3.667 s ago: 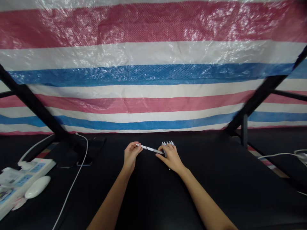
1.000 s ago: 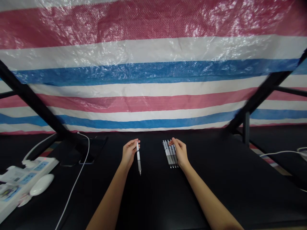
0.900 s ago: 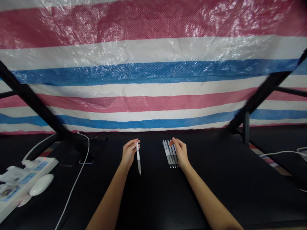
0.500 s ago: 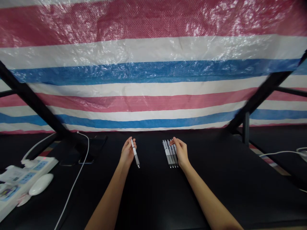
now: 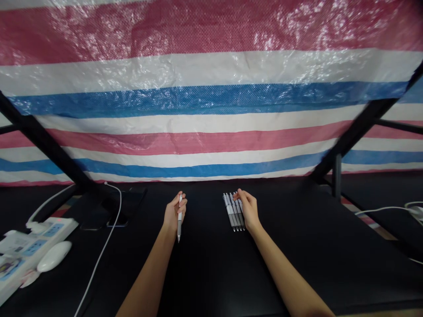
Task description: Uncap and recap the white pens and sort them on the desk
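A white pen with a grey grip and a silver tip (image 5: pixel 179 222) is in my left hand (image 5: pixel 172 211), whose fingers are closed around its upper half. Its tip points down toward me. To the right, several matching pens (image 5: pixel 233 213) form a close side-by-side row with their tips toward me. My right hand (image 5: pixel 249 209) is at the right edge of this row, its fingers curled and closed over the upper ends of the pens. The hand partly hides the rightmost pens.
A black table (image 5: pixel 205 268) lies below. At left are a white power strip (image 5: pixel 42 246), a white mouse-like object (image 5: pixel 54 256), a white cable (image 5: pixel 105 251) and a dark phone-like slab (image 5: pixel 117 219). Black frame legs (image 5: pixel 350 138) and a striped plastic sheet (image 5: pixel 211 143) stand behind.
The pen in my left hand has turned from slanting right to nearly straight toward me, and its tip sits closer to me. My right hand has stayed at the row.
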Available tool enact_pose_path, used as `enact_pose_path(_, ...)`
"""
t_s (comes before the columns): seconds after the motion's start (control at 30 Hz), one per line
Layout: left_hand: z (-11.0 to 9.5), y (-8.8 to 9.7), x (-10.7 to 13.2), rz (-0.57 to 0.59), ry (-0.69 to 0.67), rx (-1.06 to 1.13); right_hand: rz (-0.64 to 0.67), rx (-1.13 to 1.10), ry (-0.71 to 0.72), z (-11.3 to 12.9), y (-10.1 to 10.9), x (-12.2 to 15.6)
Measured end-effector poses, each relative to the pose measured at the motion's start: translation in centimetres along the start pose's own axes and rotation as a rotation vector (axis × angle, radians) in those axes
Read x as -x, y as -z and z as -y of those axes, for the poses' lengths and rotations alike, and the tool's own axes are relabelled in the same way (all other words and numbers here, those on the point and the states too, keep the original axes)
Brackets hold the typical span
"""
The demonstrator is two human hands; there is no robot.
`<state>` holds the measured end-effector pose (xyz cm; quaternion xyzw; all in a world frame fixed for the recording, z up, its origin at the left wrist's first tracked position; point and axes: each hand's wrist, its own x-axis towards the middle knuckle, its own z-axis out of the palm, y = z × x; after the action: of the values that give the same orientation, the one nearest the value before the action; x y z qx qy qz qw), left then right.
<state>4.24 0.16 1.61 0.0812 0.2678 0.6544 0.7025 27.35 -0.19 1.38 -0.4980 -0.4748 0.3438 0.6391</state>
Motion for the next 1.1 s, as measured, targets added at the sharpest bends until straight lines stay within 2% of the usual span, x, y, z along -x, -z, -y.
enact_pose_path(0.4,-0.2,0.4,-0.2,0.029,0.008,0.04,-0.02,0.001,-0.007,-0.1,0.1,-0.1)
enact_pose_path(0.63,0.0,0.0,-0.3,-0.07,-0.073,0.055,-0.018,0.004,-0.014,0.1,0.1,-0.1)
enact_pose_path(0.8,0.6,0.0,-0.6,-0.117,-0.129,-0.058,-0.023,0.012,-0.006,0.1,0.1,-0.1)
enact_pose_path(0.93,1.1,0.4,-1.0,-0.104,-0.106,-0.148,-0.021,0.001,-0.012,0.1,0.2,-0.2)
enact_pose_path(1.1,0.9,0.3,-1.0,-0.044,-0.053,-0.08,-0.026,-0.008,-0.025,0.1,0.2,-0.2)
